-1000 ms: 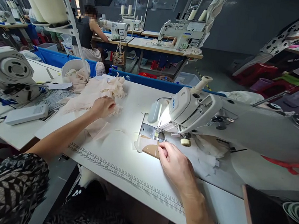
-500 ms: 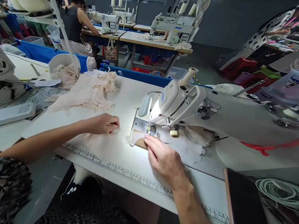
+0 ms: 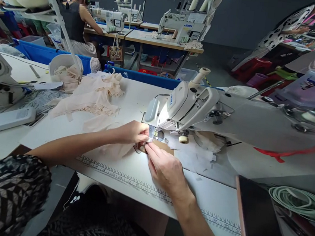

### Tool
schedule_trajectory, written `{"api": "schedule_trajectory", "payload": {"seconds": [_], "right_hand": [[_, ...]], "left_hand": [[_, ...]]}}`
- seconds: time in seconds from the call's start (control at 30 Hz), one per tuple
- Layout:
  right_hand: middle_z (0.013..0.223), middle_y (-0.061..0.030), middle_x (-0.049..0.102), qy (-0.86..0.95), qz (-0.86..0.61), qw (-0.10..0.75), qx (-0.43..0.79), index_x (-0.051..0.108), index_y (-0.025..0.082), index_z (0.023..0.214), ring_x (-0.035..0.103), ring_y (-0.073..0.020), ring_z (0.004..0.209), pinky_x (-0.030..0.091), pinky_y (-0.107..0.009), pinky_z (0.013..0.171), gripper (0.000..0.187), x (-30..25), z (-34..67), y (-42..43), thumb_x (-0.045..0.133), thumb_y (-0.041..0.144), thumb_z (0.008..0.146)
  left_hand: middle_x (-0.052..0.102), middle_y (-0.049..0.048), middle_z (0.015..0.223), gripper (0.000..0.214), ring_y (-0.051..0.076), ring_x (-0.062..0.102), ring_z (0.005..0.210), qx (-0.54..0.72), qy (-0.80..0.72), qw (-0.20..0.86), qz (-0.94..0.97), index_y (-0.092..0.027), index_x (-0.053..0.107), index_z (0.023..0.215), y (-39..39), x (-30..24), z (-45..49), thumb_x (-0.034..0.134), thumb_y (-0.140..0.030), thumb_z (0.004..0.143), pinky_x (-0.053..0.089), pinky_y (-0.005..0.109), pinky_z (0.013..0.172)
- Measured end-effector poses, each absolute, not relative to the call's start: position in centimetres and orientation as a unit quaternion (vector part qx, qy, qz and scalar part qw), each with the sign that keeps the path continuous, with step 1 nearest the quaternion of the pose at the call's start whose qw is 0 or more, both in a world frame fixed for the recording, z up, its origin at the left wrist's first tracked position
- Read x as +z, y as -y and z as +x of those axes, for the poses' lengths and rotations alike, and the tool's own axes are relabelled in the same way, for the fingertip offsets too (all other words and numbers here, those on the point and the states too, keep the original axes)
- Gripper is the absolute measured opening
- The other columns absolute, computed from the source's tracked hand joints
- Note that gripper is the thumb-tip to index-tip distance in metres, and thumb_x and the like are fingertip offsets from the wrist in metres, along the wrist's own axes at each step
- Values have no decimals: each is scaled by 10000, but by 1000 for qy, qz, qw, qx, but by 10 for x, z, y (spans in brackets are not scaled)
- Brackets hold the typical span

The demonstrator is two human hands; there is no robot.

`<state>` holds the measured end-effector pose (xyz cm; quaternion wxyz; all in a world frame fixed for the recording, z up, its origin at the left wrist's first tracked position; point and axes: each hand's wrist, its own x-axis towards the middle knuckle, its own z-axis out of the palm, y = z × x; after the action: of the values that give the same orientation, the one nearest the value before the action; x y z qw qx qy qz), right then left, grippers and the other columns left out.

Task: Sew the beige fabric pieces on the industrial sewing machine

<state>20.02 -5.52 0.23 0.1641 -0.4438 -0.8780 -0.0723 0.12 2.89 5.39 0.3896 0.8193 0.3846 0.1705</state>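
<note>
Along the near edge of the white table (image 3: 133, 93) ran a printed ruler strip (image 3: 128, 179), and at the near right lay a dark-screened phone (image 3: 265, 219) beside a coil of pale green cord (image 3: 297, 202). The right hand (image 3: 166, 167) rested just beyond the strip, its fingertips bunched at a brown piece (image 3: 167, 148) (whether they gripped or merely pressed, one could not tell). The left hand (image 3: 136, 132) met it there, thumb and fingers drawn together on a bit of pale, sheer fabric (image 3: 111, 150), which lay on the table under that wrist and reached the lit needle plate (image 3: 150, 131) of the sewing machine (image 3: 247, 120). Farther left spread a layered pile of pale cloth (image 3: 91, 101). Past the table's far side hung a blue cloth trough (image 3: 147, 78); beyond it, a person in a dark sleeveless top (image 3: 71, 26) sat at another station, and a second machine (image 3: 181, 27) stood on a wood-edged table before a dark wall (image 3: 246, 22). As for writing, the ruler showed numerals, 21 and 22 among them, and "JUKI" stood in blue on both the near machine's head and the second machine.
</note>
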Motion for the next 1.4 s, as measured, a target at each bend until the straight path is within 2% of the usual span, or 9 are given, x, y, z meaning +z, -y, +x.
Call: {"api": "schedule_trajectory", "payload": {"seconds": [0.2, 0.37, 0.43, 0.6, 0.87, 1.07, 1.17, 1.3, 1.4], "right_hand": [[1306, -68, 753, 877, -422, 202, -110, 690, 209, 1333, 742, -203, 841, 606, -350, 690, 466, 1, 204, 55, 432, 89, 963], [1218, -69, 780, 865, -424, 246, -106, 723, 186, 1222, 744, -191, 941, 597, -310, 767, 397, 5, 211, 52, 461, 64, 949], [1123, -62, 788, 852, -449, 250, -98, 736, 188, 1165, 738, -185, 900, 575, -293, 730, 364, 7, 215, 51, 453, 75, 965], [947, -59, 757, 837, -492, 220, -97, 761, 218, 1122, 659, -169, 661, 484, -307, 571, 369, 8, 220, 49, 428, 132, 988], [903, -72, 710, 839, -500, 198, -79, 755, 201, 1125, 626, -169, 679, 442, -308, 581, 367, 6, 216, 49, 411, 160, 1003], [954, -61, 699, 839, -510, 177, -69, 712, 218, 1287, 564, -153, 648, 372, -303, 558, 424, 6, 214, 49, 413, 165, 991], [965, -62, 690, 843, -512, 151, -68, 711, 236, 1288, 535, -156, 651, 337, -304, 552, 437, 7, 212, 50, 414, 160, 977], [954, -73, 692, 850, -506, 125, -73, 727, 227, 1236, 553, -173, 713, 331, -312, 570, 404, 7, 209, 50, 431, 146, 973], [952, -76, 692, 854, -499, 120, -88, 727, 220, 1227, 559, -177, 731, 337, -313, 581, 385, 5, 207, 50, 441, 155, 978]], "left_hand": [[666, 14, 802, 147, 155, 603, 745, 138, -430, 343, 824, -175, 557, 705, -43, 36, 16, 589, -100, 826, 442, 257, 666], [653, -2, 781, 154, 152, 595, 725, 128, -446, 363, 808, -179, 560, 709, -43, 35, 14, 604, -118, 843, 425, 264, 665], [649, -8, 747, 158, 152, 593, 711, 122, -454, 380, 797, -183, 560, 711, -42, 35, 15, 598, -118, 850, 415, 267, 652], [657, -9, 732, 152, 152, 592, 707, 116, -465, 391, 786, -182, 567, 715, -42, 36, 17, 614, -116, 843, 406, 274, 652], [657, -13, 714, 149, 154, 600, 706, 114, -470, 383, 787, -182, 568, 700, -41, 38, 18, 618, -134, 833, 400, 274, 648], [667, -8, 721, 141, 152, 613, 701, 118, -463, 388, 788, -176, 584, 714, -40, 37, 17, 612, -140, 847, 414, 264, 638], [686, 3, 750, 121, 156, 633, 714, 113, -459, 382, 794, -171, 609, 740, -41, 38, 17, 609, -152, 859, 436, 259, 646], [726, 17, 865, 87, 178, 656, 799, 73, -450, 305, 836, -175, 648, 792, -44, 41, 17, 626, -187, 875, 451, 265, 672], [727, 75, 1033, 88, 222, 658, 904, 83, -417, 159, 891, -159, 685, 912, -39, 40, 15, 602, -189, 915, 485, 303, 725]]}}
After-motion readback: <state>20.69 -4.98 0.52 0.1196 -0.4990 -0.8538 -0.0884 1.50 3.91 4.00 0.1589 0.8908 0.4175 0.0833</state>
